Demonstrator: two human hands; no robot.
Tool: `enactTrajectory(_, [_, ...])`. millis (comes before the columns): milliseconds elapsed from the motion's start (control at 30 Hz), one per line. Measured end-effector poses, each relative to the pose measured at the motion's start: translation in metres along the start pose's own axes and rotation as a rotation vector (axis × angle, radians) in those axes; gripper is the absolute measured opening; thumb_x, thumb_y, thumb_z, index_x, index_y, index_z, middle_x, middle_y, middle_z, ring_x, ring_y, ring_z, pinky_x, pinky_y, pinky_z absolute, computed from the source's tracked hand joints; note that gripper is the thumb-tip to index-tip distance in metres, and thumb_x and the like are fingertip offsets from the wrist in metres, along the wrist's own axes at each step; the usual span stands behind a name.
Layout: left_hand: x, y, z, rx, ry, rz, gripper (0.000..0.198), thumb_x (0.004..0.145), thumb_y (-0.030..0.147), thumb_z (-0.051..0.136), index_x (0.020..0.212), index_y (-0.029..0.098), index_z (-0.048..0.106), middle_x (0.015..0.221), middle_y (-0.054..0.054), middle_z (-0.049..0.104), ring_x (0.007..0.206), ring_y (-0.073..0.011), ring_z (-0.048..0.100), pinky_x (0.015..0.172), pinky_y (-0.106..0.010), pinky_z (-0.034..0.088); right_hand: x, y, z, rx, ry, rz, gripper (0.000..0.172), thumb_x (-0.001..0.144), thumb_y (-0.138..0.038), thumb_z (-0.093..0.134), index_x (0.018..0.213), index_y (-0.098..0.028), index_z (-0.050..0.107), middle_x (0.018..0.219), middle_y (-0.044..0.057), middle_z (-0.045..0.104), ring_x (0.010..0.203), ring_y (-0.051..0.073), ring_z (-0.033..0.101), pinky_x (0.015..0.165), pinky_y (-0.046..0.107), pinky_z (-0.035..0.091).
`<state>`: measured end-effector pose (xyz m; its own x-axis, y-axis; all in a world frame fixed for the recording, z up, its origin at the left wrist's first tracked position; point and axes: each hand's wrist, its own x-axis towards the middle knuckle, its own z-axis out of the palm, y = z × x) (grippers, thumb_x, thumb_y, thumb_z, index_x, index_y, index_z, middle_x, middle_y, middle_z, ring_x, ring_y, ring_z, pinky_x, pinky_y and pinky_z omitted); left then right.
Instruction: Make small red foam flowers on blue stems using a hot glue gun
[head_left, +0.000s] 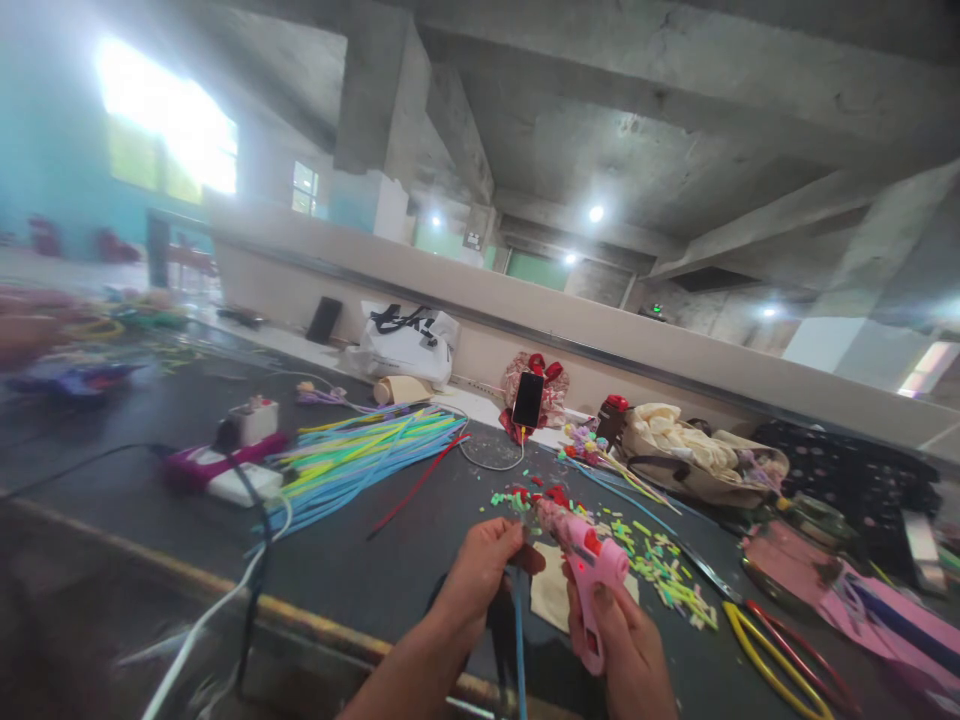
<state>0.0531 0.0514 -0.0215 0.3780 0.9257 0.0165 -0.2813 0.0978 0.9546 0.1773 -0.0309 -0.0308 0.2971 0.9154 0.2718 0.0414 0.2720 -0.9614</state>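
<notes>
My right hand [622, 630] is wrapped round the handle of a pink glue gun [592, 555], whose nozzle points up and to the left. Close beside the nozzle, my left hand [484, 570] is closed in a pinch on a thin blue stem [519, 640] that looks like a pipe cleaner and hangs down past the table edge. What sits at the stem's top, by the fingertips, is too small and blurred to make out. Beneath the glue gun lies a beige cloth or paper piece [550, 590]. Short cut bits [667, 570] in green, yellow and red are scattered behind and to the right.
A bundle of coloured stems [367, 460] lies left, near a power strip [240, 475] with cords over the edge. Scissors [772, 650] rest at right. Farther back are a phone [528, 400], a white bag [409, 345] and small flowers [585, 440]. Another person's blurred hand [30, 330] shows far left.
</notes>
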Motion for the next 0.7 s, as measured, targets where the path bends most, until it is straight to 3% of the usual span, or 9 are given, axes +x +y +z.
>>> enactTrajectory(167, [0.001,-0.002,-0.001,-0.003,0.006,0.014,0.036,0.063,0.049,0.056,0.059,0.014,0.055,0.053,-0.004,0.064,0.046,-0.0106,0.046,0.043,-0.021,0.024,-0.003,-0.004,0.002,-0.005,-0.003,0.004,0.036,0.075,-0.05,0.049,0.07,-0.016,0.058,0.04,-0.005,0.043,0.035,0.007,0.031,0.036,0.019,0.019])
enactTrajectory(300, [0.002,-0.002,-0.002,-0.009,0.016,0.005,0.036,0.063,0.05,0.057,0.059,0.014,0.056,0.053,-0.003,0.064,0.046,-0.0103,0.046,0.044,-0.021,0.024,-0.007,-0.009,0.004,-0.04,0.033,0.018,0.039,0.073,-0.052,0.05,0.061,-0.016,0.058,0.038,-0.004,0.043,0.034,0.007,0.032,0.036,0.019,0.021])
enactTrajectory(533, [0.001,0.003,0.0,-0.033,0.007,-0.015,0.035,0.062,0.048,0.058,0.057,0.013,0.057,0.05,-0.001,0.059,0.042,-0.0074,0.04,0.041,-0.02,0.022,-0.01,-0.008,0.003,-0.087,0.109,-0.004,0.04,0.069,-0.053,0.054,0.065,-0.015,0.064,0.035,-0.004,0.044,0.033,0.009,0.036,0.033,0.019,0.028])
enactTrajectory(700, [0.0,0.002,0.0,-0.044,0.003,-0.012,0.033,0.065,0.046,0.057,0.059,0.013,0.057,0.051,-0.001,0.06,0.043,-0.0073,0.041,0.042,-0.02,0.023,-0.011,-0.005,-0.001,-0.101,0.057,0.012,0.041,0.072,-0.054,0.05,0.064,-0.016,0.063,0.036,-0.003,0.045,0.034,0.008,0.036,0.034,0.019,0.027])
